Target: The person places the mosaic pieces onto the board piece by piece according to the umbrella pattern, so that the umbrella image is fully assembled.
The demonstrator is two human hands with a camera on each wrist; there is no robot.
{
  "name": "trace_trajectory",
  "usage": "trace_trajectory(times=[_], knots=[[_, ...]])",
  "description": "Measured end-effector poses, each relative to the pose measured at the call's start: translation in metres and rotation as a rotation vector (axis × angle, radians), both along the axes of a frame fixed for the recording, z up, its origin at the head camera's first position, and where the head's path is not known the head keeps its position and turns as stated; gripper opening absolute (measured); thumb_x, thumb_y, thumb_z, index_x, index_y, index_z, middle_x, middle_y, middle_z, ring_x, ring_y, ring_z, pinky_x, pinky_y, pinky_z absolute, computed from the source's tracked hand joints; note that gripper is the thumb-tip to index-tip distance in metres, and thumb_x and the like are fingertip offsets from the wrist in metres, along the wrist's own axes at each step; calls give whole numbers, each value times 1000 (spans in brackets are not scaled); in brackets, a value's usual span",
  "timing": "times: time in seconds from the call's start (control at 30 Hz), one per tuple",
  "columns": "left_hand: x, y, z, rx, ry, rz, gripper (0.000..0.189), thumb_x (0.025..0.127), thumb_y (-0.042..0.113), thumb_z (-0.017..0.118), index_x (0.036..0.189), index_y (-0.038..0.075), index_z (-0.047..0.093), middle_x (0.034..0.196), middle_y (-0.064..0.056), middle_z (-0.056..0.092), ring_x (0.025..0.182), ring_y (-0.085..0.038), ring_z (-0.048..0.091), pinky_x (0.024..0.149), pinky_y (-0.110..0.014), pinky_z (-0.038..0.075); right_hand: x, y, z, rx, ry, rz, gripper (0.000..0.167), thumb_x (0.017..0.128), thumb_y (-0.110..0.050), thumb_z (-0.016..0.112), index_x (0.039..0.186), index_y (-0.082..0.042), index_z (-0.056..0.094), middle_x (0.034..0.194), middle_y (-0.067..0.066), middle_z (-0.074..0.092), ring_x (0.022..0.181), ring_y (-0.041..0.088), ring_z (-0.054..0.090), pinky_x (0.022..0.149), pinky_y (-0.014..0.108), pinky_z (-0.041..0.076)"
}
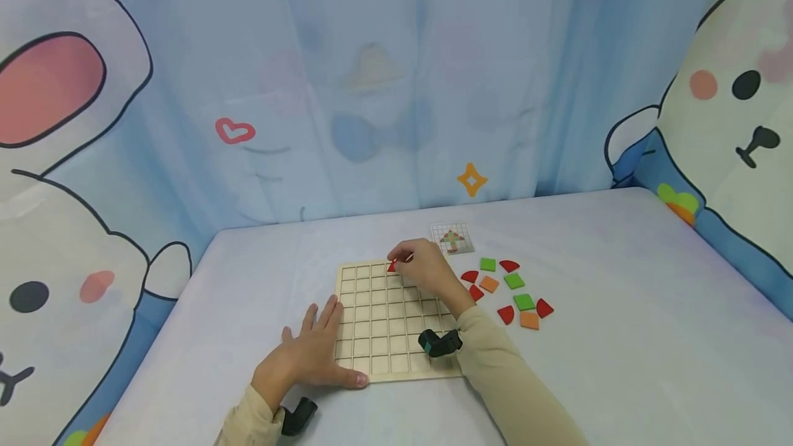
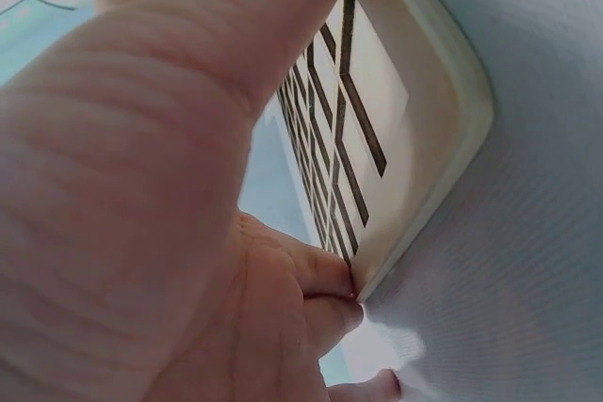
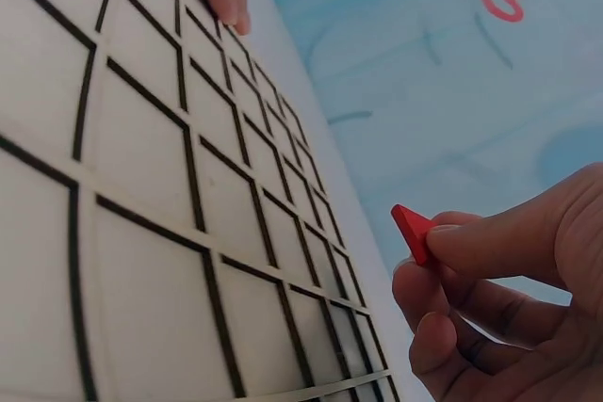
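A square wooden grid board (image 1: pixel 379 327) lies on the white table. My left hand (image 1: pixel 312 356) rests at its near left corner, fingers spread along the left edge and thumb on the front edge. In the left wrist view the thumb and fingers touch the board's rim (image 2: pixel 443 129). Over the board's far edge my right hand (image 1: pixel 424 266) pinches a small red quarter-circle tile (image 3: pixel 413 233) between thumb and fingertips. The right wrist view shows the tile held above the board's surface.
Right of the board lie several loose tiles: red quarter-circles (image 1: pixel 506 314), green squares (image 1: pixel 524 302) and orange squares (image 1: pixel 529 321). Behind them is a small pattern card (image 1: pixel 452 238) with a coloured figure on a grid. A printed blue curtain (image 1: pixel 384 157) hangs behind the table.
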State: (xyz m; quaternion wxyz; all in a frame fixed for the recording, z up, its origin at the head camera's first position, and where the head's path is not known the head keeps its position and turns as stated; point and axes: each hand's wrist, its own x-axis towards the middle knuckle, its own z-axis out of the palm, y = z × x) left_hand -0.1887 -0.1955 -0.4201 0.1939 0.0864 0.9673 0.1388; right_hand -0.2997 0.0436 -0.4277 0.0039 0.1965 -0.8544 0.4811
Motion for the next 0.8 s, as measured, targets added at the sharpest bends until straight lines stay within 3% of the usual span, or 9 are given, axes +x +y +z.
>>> trace_trajectory(times=[0.27, 0.8], knots=[[-3, 0, 1, 18, 18, -4, 136, 76, 67, 89, 170, 0, 17, 179, -15, 7, 161, -48, 8, 113, -84, 15, -3, -3, -8, 58, 34, 3, 15, 96, 4, 69, 104, -1, 80, 93, 5, 71, 85, 21, 63, 75, 38, 53], [-2, 0, -3, 13, 20, 1, 135, 75, 67, 90, 169, -1, 21, 178, -17, 11, 160, -49, 10, 112, -85, 16, 5, -8, -24, 95, 90, -4, 16, 93, 9, 69, 94, -3, 79, 85, 0, 70, 78, 14, 59, 74, 36, 52]])
